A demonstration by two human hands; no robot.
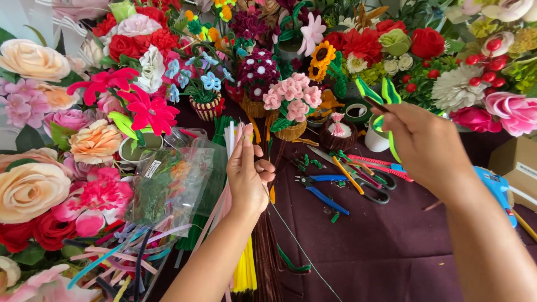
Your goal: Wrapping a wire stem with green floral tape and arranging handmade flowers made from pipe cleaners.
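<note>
Above the dark maroon table (391, 246), just right of the blue-handled pliers (321, 190), the right hand (428, 148) is raised with its back to the camera, fingers curled and pressed together around a green leaf-shaped chenille piece (386, 95) whose loops rise above the knuckles and whose tail hangs past the palm. Left of the pliers, the left hand (249, 173) stands upright, forearm rising from the lower edge, thumb and fingertips pinched on a thin green wire stem (296, 240) that runs down and rightward across the cloth.

Behind the left hand lie bundles of chenille stems (235, 140) in white, pink and green, with yellow and brown ones further down, partly hidden by the wrist. Left of these a clear plastic bag (173, 190) covers more stems. Right of the pliers lie black-handled scissors (372, 190) and red and yellow stems; further right a blue glue gun (498, 193) and a cardboard box (517, 159) sit at the table's edge. Beyond the pliers stand small woven pots of handmade flowers (293, 98), a sunflower (323, 56), and dense banks of artificial roses (33, 187) at left and behind.
</note>
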